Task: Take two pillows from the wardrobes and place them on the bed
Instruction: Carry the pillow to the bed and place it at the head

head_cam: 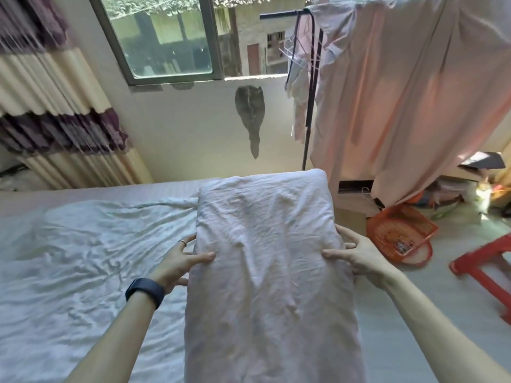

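A long pillow [268, 258] in a wrinkled pale pink-white cover fills the middle of the head view, held lengthwise in front of me. My left hand [184, 262] grips its left edge, thumb on top; a ring and a dark wristband show on that arm. My right hand [359, 258] grips the right edge the same way. The pillow hangs over the right side of the bed [83, 258], which has a crumpled white sheet. No wardrobe is in view. I see only this one pillow.
A window [166, 37] and a stained wall face me beyond the bed. Striped curtains [55, 106] hang at the left. To the right stand a clothes rack [309, 106] with a pink sheet, an orange basket [401, 233] and a red stool [486, 266] on the floor.
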### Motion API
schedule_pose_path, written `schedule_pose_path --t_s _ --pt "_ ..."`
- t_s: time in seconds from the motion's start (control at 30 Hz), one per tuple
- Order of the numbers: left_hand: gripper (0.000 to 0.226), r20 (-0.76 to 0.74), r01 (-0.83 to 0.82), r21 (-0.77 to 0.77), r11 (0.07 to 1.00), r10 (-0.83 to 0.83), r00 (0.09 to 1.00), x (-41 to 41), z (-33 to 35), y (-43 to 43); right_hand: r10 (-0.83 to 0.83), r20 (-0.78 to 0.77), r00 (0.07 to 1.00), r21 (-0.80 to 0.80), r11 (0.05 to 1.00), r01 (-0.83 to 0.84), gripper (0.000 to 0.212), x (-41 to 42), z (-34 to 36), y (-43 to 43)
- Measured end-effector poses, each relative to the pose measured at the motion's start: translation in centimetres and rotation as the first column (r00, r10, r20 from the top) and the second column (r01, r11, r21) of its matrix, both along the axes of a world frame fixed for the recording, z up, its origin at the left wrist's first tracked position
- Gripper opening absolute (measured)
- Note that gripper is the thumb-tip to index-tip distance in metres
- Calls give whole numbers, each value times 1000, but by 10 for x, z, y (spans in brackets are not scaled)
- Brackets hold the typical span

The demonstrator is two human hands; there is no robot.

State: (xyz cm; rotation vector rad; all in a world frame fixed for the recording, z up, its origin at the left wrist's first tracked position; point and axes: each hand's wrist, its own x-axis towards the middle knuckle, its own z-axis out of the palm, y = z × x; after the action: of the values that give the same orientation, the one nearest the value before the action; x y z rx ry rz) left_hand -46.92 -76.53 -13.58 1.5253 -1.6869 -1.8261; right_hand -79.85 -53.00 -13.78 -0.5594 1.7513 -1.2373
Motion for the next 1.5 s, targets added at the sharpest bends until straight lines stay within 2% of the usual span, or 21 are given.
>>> schedule_pose_path --t_s 0.07,0.27,0.43,0.63,0.8,1.03,1.13,1.27,1.5 --pt "91 -7 -23 2 1000 23 1000 -19 -2 -40 15 -2 1000 -6 1000 -15 80 -19 1 -43" --pt "84 -61 -145 -41 989 142 988 -79 8 -150 46 -73 996 -26 999 -48 92 -81 14 -169" --pt "82 -104 -216 -89 972 206 973 -122 19 -236 73 -31 997 -78 994 -75 93 -131 16 -278" --pt "85 -137 -370 -181 911 350 927 -167 34 -339 211 2 977 -140 968 -209 91 -191 20 -422" --pt "85 -148 -487 -233 841 464 873 -172 59 -404 371 -43 928 -189 909 -372 88 -223 43 -546" --pt "73 -193 -648 -218 729 619 761 -152 71 -498 554 -111 825 -222 795 -564 91 -213 68 -717" --pt "64 -199 -688 -224 690 659 726 -136 66 -545 638 -73 767 -216 740 -637 91 -203 67 -790" --pt "66 -205 -740 -209 639 711 672 -107 59 -611 714 -17 700 -188 685 -704 89 -182 64 -886" --pt "69 -192 -796 -200 572 774 604 -72 59 -710 771 -28 636 -160 625 -764 88 -136 66 -1031"
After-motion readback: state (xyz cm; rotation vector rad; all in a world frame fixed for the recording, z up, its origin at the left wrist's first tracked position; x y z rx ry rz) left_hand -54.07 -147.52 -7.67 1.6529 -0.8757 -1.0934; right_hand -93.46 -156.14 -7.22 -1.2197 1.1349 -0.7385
